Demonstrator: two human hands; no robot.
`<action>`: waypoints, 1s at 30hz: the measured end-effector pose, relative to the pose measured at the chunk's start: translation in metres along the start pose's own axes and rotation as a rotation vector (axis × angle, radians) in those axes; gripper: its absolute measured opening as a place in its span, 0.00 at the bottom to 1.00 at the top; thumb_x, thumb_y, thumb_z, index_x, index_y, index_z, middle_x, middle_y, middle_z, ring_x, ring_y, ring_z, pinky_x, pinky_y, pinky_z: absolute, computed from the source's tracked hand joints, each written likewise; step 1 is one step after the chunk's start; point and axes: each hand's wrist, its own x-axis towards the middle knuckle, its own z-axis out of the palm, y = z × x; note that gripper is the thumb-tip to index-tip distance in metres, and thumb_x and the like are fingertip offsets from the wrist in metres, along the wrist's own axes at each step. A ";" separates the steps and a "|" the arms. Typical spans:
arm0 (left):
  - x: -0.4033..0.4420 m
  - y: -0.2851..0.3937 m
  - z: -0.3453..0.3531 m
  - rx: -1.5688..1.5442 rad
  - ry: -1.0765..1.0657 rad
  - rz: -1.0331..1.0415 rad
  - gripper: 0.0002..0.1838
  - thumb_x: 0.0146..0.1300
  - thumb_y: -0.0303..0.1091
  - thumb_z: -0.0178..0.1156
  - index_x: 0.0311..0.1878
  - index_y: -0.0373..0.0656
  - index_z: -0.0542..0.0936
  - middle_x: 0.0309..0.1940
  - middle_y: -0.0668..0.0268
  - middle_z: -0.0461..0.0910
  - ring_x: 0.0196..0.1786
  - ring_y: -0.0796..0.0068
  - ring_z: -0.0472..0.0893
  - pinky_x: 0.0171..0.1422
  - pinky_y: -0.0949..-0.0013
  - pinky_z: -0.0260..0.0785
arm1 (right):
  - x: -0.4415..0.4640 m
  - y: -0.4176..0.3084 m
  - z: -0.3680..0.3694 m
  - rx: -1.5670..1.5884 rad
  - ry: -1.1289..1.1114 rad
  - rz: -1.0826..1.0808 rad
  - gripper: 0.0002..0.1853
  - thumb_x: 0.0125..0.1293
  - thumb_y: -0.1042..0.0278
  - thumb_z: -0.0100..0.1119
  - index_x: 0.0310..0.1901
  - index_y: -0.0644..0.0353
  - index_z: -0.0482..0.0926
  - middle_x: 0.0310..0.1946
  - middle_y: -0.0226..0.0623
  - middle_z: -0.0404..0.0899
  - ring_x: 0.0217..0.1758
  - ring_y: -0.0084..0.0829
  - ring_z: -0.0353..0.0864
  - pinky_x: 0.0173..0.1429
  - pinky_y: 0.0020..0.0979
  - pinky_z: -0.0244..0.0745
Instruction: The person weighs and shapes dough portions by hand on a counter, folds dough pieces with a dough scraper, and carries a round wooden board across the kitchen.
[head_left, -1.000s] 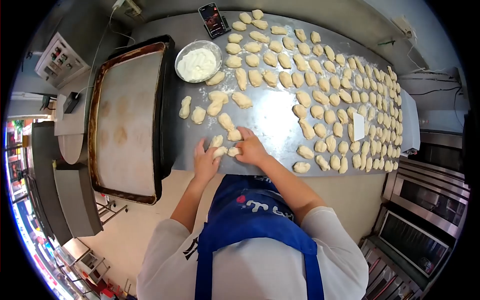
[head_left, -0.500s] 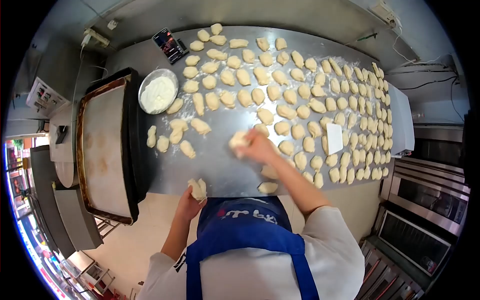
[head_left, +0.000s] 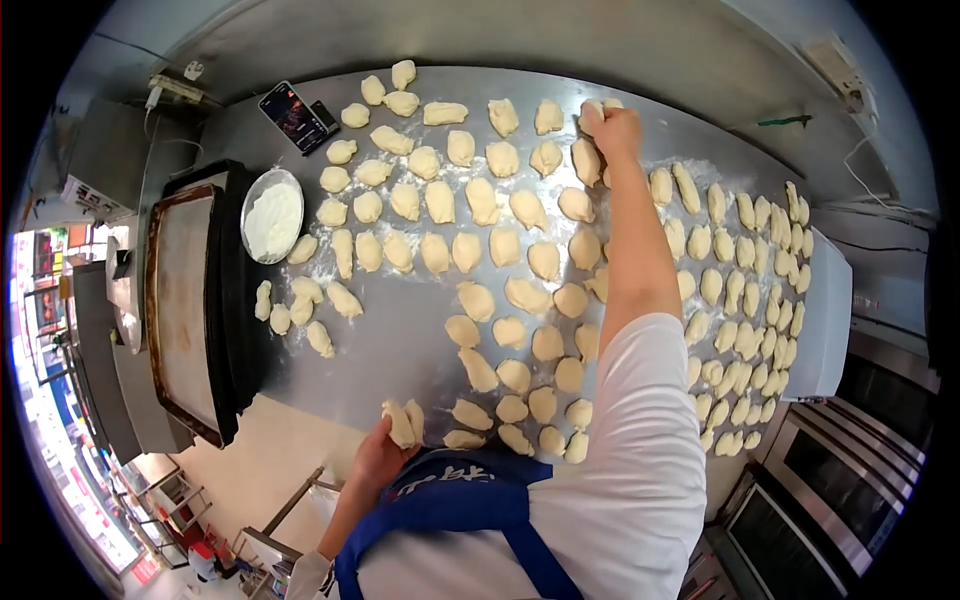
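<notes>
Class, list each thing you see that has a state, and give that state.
Left hand: holding dough
Right hand: touching another dough piece
Loose dough pieces: spread in rough rows, unbaked
Bowl: upright, containing white powder
Phone: tilted up, screen lit
Tray: lying flat
Table: patchily dusted white
Apron: worn

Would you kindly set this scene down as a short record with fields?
Left hand: holds dough by the near edge of the table
Right hand: at dough by the far edge, grip unclear
Surface: metal, bearing many dough pieces in rough rows
Bowl: white powder inside
Tray: brown-rimmed, left of the bowl
Phone: propped up beyond the bowl
</notes>
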 end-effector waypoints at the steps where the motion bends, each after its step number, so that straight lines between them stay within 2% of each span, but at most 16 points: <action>1: 0.000 0.000 0.008 -0.005 0.008 0.005 0.22 0.73 0.45 0.43 0.64 0.44 0.66 0.57 0.62 0.73 0.58 0.65 0.74 0.61 0.59 0.67 | 0.003 0.004 0.003 0.084 -0.021 0.088 0.25 0.57 0.41 0.58 0.36 0.58 0.86 0.45 0.51 0.78 0.49 0.46 0.77 0.55 0.42 0.71; 5: 0.021 0.008 0.057 0.152 -0.071 0.041 0.22 0.74 0.43 0.42 0.63 0.40 0.67 0.58 0.61 0.73 0.57 0.68 0.74 0.61 0.63 0.66 | -0.005 0.024 0.005 -0.134 -0.011 0.076 0.23 0.60 0.44 0.55 0.39 0.57 0.86 0.44 0.52 0.78 0.49 0.49 0.77 0.56 0.44 0.69; 7: 0.041 0.022 0.087 0.325 -0.185 0.125 0.24 0.73 0.44 0.43 0.64 0.37 0.66 0.58 0.61 0.72 0.58 0.69 0.73 0.62 0.64 0.65 | -0.020 0.012 -0.013 -0.264 0.478 -0.155 0.22 0.63 0.46 0.54 0.41 0.58 0.84 0.42 0.50 0.79 0.49 0.50 0.76 0.57 0.46 0.68; 9: 0.065 0.039 0.133 0.533 -0.177 0.232 0.25 0.72 0.45 0.44 0.64 0.36 0.65 0.59 0.61 0.70 0.58 0.70 0.72 0.63 0.63 0.64 | -0.044 -0.006 -0.043 0.200 0.195 -0.257 0.20 0.64 0.50 0.53 0.44 0.59 0.81 0.43 0.49 0.79 0.49 0.47 0.77 0.57 0.42 0.68; 10: 0.072 0.048 0.166 0.638 -0.126 0.282 0.26 0.72 0.46 0.46 0.65 0.36 0.65 0.60 0.61 0.70 0.58 0.71 0.71 0.63 0.63 0.64 | -0.074 -0.023 -0.064 0.677 -0.201 -0.122 0.18 0.67 0.54 0.52 0.48 0.60 0.78 0.44 0.46 0.78 0.50 0.39 0.78 0.57 0.39 0.70; 11: 0.079 0.052 0.200 0.629 -0.056 0.319 0.27 0.72 0.47 0.46 0.65 0.36 0.65 0.61 0.61 0.68 0.59 0.71 0.70 0.63 0.63 0.64 | -0.098 -0.033 -0.078 0.905 -0.592 -0.069 0.21 0.67 0.56 0.53 0.56 0.59 0.73 0.47 0.41 0.77 0.50 0.32 0.77 0.57 0.35 0.70; 12: 0.088 0.056 0.230 0.621 0.018 0.354 0.28 0.71 0.48 0.47 0.65 0.36 0.65 0.61 0.61 0.67 0.60 0.72 0.69 0.63 0.62 0.63 | -0.118 -0.038 -0.092 0.953 -0.884 -0.107 0.27 0.65 0.55 0.57 0.63 0.56 0.68 0.47 0.38 0.76 0.50 0.29 0.76 0.58 0.34 0.70; 14: 0.109 0.065 0.276 0.546 -0.337 0.400 0.31 0.71 0.50 0.46 0.67 0.37 0.62 0.66 0.61 0.63 0.66 0.67 0.65 0.67 0.59 0.60 | -0.140 -0.045 -0.117 0.898 -1.020 -0.161 0.33 0.58 0.61 0.65 0.66 0.50 0.67 0.49 0.39 0.76 0.52 0.28 0.76 0.59 0.32 0.69; 16: 0.114 0.062 0.310 0.554 -0.608 0.446 0.33 0.72 0.52 0.45 0.71 0.38 0.57 0.70 0.62 0.60 0.70 0.63 0.61 0.71 0.55 0.54 | -0.134 -0.032 -0.114 0.935 -0.818 -0.092 0.34 0.54 0.64 0.66 0.64 0.54 0.68 0.47 0.41 0.77 0.50 0.28 0.77 0.56 0.32 0.72; 20: 0.091 0.035 0.320 0.721 -0.666 0.642 0.33 0.72 0.52 0.43 0.72 0.39 0.57 0.72 0.62 0.57 0.73 0.63 0.56 0.73 0.55 0.50 | -0.079 0.027 -0.100 1.054 -0.398 0.178 0.32 0.51 0.62 0.68 0.58 0.64 0.72 0.44 0.39 0.79 0.45 0.30 0.79 0.51 0.32 0.75; 22: 0.088 0.029 0.289 1.192 -0.672 0.660 0.29 0.73 0.49 0.44 0.68 0.39 0.64 0.69 0.62 0.62 0.71 0.67 0.60 0.72 0.59 0.54 | -0.042 0.052 -0.093 0.631 0.055 0.131 0.31 0.53 0.58 0.67 0.56 0.66 0.73 0.46 0.41 0.80 0.44 0.37 0.81 0.50 0.34 0.75; 24: 0.092 0.020 0.252 1.116 -0.584 0.314 0.24 0.70 0.43 0.51 0.66 0.42 0.69 0.65 0.60 0.67 0.67 0.69 0.66 0.69 0.65 0.59 | -0.006 0.085 -0.082 0.505 -0.012 0.173 0.30 0.55 0.54 0.65 0.55 0.66 0.74 0.47 0.48 0.80 0.45 0.44 0.81 0.51 0.37 0.75; 25: 0.095 0.013 0.229 1.134 -0.523 0.281 0.24 0.70 0.42 0.51 0.64 0.40 0.70 0.62 0.61 0.71 0.64 0.71 0.69 0.67 0.67 0.61 | 0.002 0.100 -0.070 0.501 -0.017 0.173 0.30 0.55 0.54 0.65 0.55 0.66 0.74 0.47 0.48 0.80 0.45 0.44 0.81 0.51 0.37 0.75; 27: 0.093 0.002 0.184 1.158 -0.376 0.239 0.23 0.70 0.40 0.52 0.62 0.37 0.71 0.58 0.62 0.74 0.60 0.72 0.72 0.65 0.69 0.63 | 0.008 0.128 -0.049 -0.462 0.367 -0.261 0.27 0.58 0.55 0.62 0.53 0.67 0.75 0.45 0.51 0.81 0.46 0.49 0.81 0.51 0.40 0.75; 28: 0.090 -0.002 0.163 1.158 -0.286 0.239 0.22 0.69 0.39 0.53 0.62 0.36 0.71 0.57 0.61 0.75 0.60 0.71 0.73 0.64 0.69 0.63 | 0.014 0.135 -0.053 -0.459 0.359 -0.275 0.27 0.58 0.55 0.62 0.53 0.67 0.75 0.45 0.51 0.81 0.46 0.49 0.81 0.51 0.40 0.75; 30: 0.085 -0.014 0.111 1.140 -0.204 0.242 0.22 0.69 0.39 0.54 0.62 0.36 0.71 0.57 0.60 0.75 0.59 0.71 0.73 0.64 0.69 0.64 | 0.030 0.140 -0.064 0.130 0.213 0.103 0.24 0.58 0.55 0.61 0.50 0.65 0.78 0.43 0.50 0.82 0.46 0.47 0.81 0.51 0.41 0.75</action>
